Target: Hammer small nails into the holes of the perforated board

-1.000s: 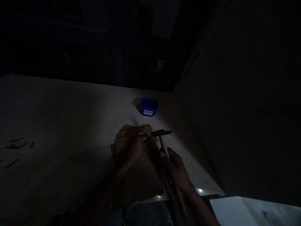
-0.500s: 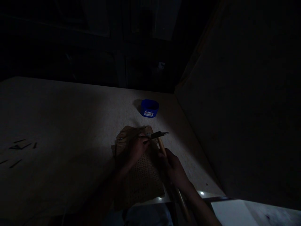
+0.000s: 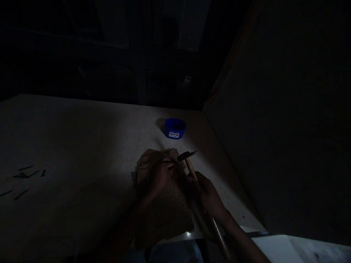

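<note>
A brown sheet like corrugated cardboard [image 3: 172, 210], marked with rows of small holes, lies on the table in front of me. My left hand [image 3: 159, 177] rests over its upper part, fingers pinched around a thin dark rod [image 3: 172, 167]; dim light hides its exact kind. My right hand [image 3: 207, 191] is wrapped round the wooden handle of a hammer [image 3: 191, 168]. The hammer's dark head hangs just right of the rod and my left fingertips, apparently apart from them. The handle's lower end reaches past the table's front edge.
A blue plastic tub [image 3: 174, 129] with a white label stands beyond the sheet. Several thin dark pieces [image 3: 26, 174] lie scattered at the far left of the table [image 3: 90, 146]. A dark panel [image 3: 274, 128] rises along the right side. The whole scene is very dim.
The view has shifted slightly, so the table and tub sit a little lower. Relative to my left fingers, the hammer head is a little higher and farther right. Both grips stay the same.
</note>
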`<state>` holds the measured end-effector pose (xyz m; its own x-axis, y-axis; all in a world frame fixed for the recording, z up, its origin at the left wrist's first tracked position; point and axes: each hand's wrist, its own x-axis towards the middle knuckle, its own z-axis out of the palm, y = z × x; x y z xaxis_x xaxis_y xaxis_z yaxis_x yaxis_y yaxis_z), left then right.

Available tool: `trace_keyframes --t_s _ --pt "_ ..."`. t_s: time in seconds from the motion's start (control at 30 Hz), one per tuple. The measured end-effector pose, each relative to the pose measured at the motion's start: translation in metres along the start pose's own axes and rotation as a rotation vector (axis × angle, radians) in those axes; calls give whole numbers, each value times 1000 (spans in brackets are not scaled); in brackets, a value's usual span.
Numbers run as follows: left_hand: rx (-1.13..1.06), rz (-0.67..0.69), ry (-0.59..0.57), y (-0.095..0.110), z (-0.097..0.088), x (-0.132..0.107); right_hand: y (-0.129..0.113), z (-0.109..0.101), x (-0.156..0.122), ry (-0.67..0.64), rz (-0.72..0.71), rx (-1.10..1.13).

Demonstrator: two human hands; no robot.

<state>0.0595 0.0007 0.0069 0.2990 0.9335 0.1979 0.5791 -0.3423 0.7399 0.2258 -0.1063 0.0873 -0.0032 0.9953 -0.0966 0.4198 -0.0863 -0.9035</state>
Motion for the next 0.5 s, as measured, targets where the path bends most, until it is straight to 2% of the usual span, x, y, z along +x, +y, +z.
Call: trace_keyframes --t_s 0.1,0.27,0.4,0.5 --pt "9 22 8 1 -1 0 3 -1 0 47 -21 5" --pt "-9 -4 -8 2 -3 0 9 1 1 -90 38 -6" --pt "-8 3 2 4 -4 0 1 0 -2 -23 86 288" --pt "-14 -9 -1 3 -3 0 -4 -1 14 -40 96 574"
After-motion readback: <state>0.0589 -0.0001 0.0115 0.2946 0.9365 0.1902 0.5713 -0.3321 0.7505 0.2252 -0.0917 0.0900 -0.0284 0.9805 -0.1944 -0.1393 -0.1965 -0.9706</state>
